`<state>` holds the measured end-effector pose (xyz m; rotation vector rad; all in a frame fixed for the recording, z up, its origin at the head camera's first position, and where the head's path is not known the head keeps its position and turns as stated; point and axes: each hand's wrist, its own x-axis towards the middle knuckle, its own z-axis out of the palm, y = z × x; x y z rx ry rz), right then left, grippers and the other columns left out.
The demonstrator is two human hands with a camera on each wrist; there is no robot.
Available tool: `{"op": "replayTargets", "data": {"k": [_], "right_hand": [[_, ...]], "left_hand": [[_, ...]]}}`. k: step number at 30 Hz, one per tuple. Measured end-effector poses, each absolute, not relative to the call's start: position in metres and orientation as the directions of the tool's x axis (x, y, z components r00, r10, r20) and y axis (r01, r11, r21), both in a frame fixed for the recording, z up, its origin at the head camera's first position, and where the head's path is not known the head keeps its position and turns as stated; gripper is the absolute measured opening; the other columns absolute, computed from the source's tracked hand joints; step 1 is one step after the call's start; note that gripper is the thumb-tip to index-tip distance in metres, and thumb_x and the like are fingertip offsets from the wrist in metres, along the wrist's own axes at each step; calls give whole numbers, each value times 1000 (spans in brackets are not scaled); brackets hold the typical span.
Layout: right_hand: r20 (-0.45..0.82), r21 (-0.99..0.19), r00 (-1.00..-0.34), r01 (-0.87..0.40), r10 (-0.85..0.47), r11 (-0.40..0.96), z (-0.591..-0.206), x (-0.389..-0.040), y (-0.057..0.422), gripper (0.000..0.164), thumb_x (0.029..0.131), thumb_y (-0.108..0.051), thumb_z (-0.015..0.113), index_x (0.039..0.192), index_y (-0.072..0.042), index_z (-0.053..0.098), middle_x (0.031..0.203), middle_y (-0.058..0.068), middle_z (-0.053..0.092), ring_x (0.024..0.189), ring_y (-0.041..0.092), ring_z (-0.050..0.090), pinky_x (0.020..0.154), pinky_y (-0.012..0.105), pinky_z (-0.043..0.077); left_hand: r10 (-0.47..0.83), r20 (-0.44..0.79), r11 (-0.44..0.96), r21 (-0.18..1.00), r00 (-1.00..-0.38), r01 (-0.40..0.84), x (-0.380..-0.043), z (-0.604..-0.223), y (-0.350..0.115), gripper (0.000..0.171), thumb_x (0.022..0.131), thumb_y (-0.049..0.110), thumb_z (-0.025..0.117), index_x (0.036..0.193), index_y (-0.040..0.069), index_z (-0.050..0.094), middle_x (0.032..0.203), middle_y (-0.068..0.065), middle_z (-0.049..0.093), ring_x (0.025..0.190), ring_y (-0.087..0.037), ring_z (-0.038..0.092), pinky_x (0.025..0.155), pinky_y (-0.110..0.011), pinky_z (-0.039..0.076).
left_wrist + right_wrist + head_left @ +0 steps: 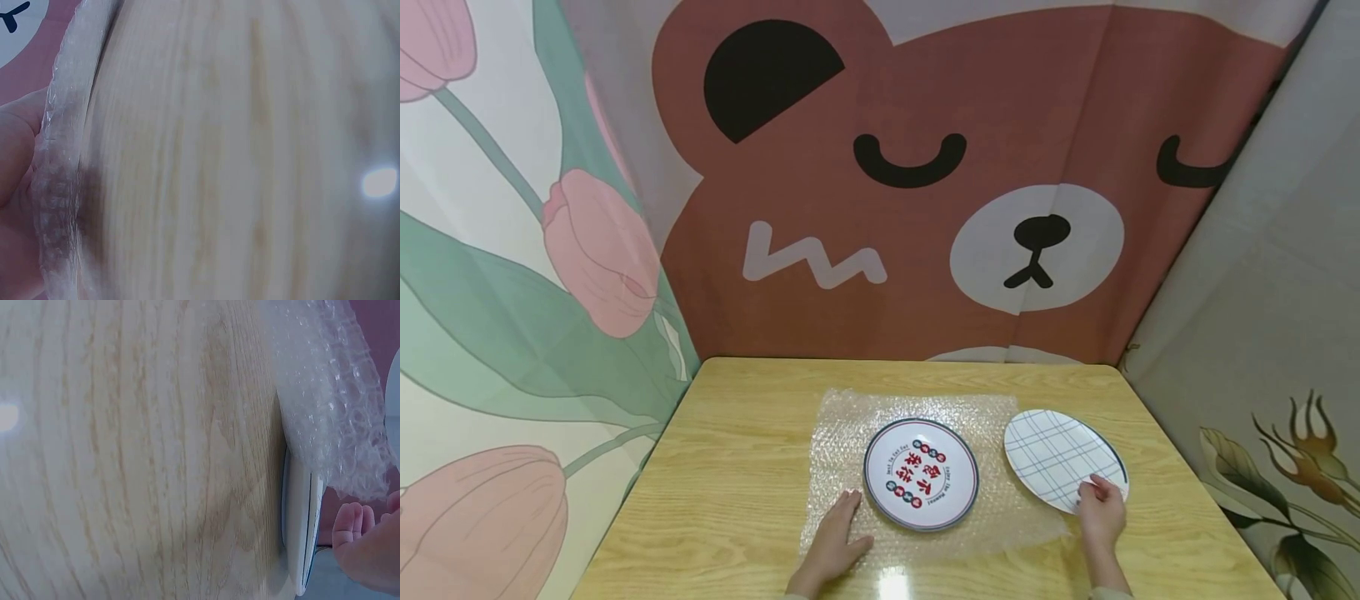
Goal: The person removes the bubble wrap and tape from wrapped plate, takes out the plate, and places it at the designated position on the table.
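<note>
A round white plate (921,475) with a blue-and-red rim and red characters lies flat on a sheet of bubble wrap (850,425). My left hand (832,537) rests on the wrap just left of that plate, its fingers extended. To the right, an oval white plate (1052,454) with a thin-lined check pattern lies partly beside the wrap's edge. Over its near right edge is my right hand (1103,508), fingers loosely curled. In the right wrist view, those fingers (350,525) appear slightly above the checked plate (303,531), gripping nothing visible.
The wood-grain table (722,492) extends around the wrap and plates. Behind it hangs a bear-patterned cloth (820,325). Floral cloths flank the table on the left (497,367) and right (1240,358). Glare shows near the table's front edge.
</note>
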<state>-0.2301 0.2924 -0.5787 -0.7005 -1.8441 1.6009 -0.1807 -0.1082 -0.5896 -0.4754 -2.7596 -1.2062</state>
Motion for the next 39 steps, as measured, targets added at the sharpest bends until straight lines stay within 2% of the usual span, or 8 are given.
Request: {"op": "replayTargets", "data": {"k": [2,8,12,20,25,31,38,39], "right_hand": [[85,-995,-703,-27,706,94,-577,-230,290,10,79,-2,52,85,-9,54,61,-15,50,49,-5,50,30,20,36],[59,-997,-733,-83,678,-4,-598,-241,290,12,82,-1,53,92,-7,52,63,-13,54,50,-3,54,42,12,45],[79,-997,-743,-74,664,36,-609,-249,291,14,83,-2,53,96,-5,51,65,-14,54,52,-4,55,46,10,46],[67,-998,-856,-47,513,51,-557,-223,264,31,82,3,48,107,19,41,67,3,58,52,2,56,49,15,49],[114,-991,-883,-73,456,108,-547,-218,257,23,81,3,49,99,16,46,66,3,59,53,3,57,49,14,49],[144,-953,-894,-10,424,302,-539,-220,250,24,82,4,48,102,17,48,79,26,60,54,2,56,51,17,50],[132,-948,-910,-1,392,317,-539,-224,243,24,82,4,50,103,16,49,77,22,61,56,3,57,54,18,51],[132,-944,-913,3,385,329,-537,-223,241,24,81,5,49,103,17,49,78,25,60,56,4,57,54,20,52]], "left_hand": [[245,207,639,701,-947,318,-181,-590,-108,68,74,21,67,128,-9,39,130,-25,41,122,-42,32,98,-54,26],[245,209,640,699,-947,320,-181,-590,-108,68,74,22,67,128,-9,39,129,-26,41,121,-42,32,98,-55,26],[247,212,642,695,-946,323,-181,-591,-108,68,74,21,67,128,-9,39,129,-25,41,121,-42,32,98,-54,26],[248,203,642,698,-947,318,-182,-592,-109,68,74,22,67,128,-9,39,129,-25,41,121,-42,32,98,-54,26],[246,205,643,697,-947,318,-182,-593,-109,68,74,22,67,128,-9,39,129,-26,41,121,-42,32,98,-55,26],[245,210,649,690,-947,320,-182,-594,-109,68,73,22,67,127,-9,40,129,-26,41,121,-42,33,97,-54,27],[243,202,644,698,-949,314,-182,-595,-109,69,74,23,67,128,-9,39,130,-27,39,121,-43,32,97,-55,27],[243,201,643,699,-949,313,-182,-595,-109,69,74,23,67,128,-8,39,130,-27,39,121,-43,32,97,-55,27]]}}
